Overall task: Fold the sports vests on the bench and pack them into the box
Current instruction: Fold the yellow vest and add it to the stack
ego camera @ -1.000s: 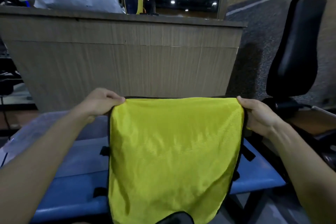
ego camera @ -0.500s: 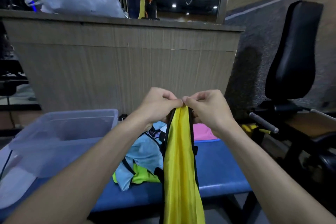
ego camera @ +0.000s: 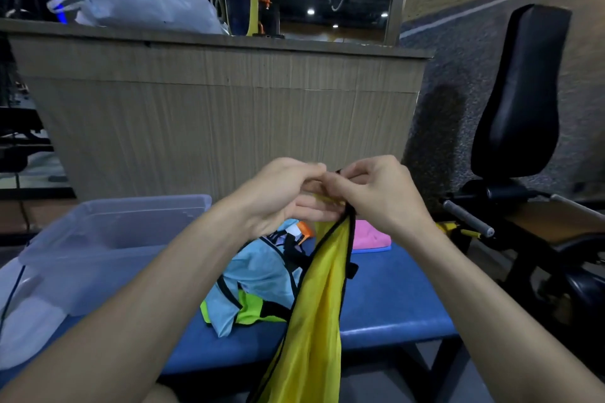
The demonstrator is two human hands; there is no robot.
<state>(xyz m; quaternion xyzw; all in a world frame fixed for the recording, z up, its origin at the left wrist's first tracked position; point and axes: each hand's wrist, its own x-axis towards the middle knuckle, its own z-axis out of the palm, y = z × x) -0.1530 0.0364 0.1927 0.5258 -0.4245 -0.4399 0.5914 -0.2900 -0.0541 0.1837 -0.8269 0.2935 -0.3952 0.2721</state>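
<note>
Two hands, the left hand [ego camera: 281, 196] and the right hand [ego camera: 376, 193], meet at the top of one yellow vest [ego camera: 319, 298]. On the one blue desk [ego camera: 393, 301] lie two more vests in a heap, one light blue vest [ego camera: 262, 275] and one neon green vest [ego camera: 250, 307], plus one pink folded cloth [ego camera: 371, 237]. One clear plastic box [ego camera: 98, 239] stands there. One bottle [ego camera: 240, 0] and one white plastic bag [ego camera: 137, 6] sit on the one wooden counter [ego camera: 222, 108].

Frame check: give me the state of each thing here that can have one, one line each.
yellow vest: folded in half, hanging, top pinched by both hands
left hand: pinches the vest
right hand: pinches the vest
box: open, no lid, on the bench
light blue vest: crumpled, unfolded
pink vest: folded flat
</note>
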